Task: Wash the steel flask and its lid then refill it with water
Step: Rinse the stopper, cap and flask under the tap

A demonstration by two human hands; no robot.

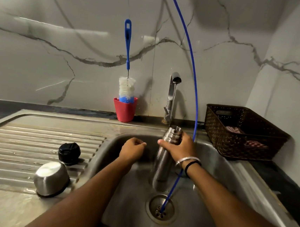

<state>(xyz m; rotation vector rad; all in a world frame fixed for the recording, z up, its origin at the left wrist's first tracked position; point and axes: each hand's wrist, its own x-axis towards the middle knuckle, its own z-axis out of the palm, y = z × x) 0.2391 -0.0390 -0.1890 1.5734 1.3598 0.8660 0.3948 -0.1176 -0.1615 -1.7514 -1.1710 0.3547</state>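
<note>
I am holding the flask (165, 157) upright over the sink (130, 193), its open mouth under the tap (173, 90), which is running water into it. My right grip (179, 145) is curling round its neck. My left grip (133, 146) is hovering beside it, fingers curled on nothing. The black lid (69, 152) and steel cup (51, 178) are sitting on the draining board (14, 146).

Steel flask (162, 167) lower body motion-blurred; right hand (179, 147) covers its shoulder.
</note>
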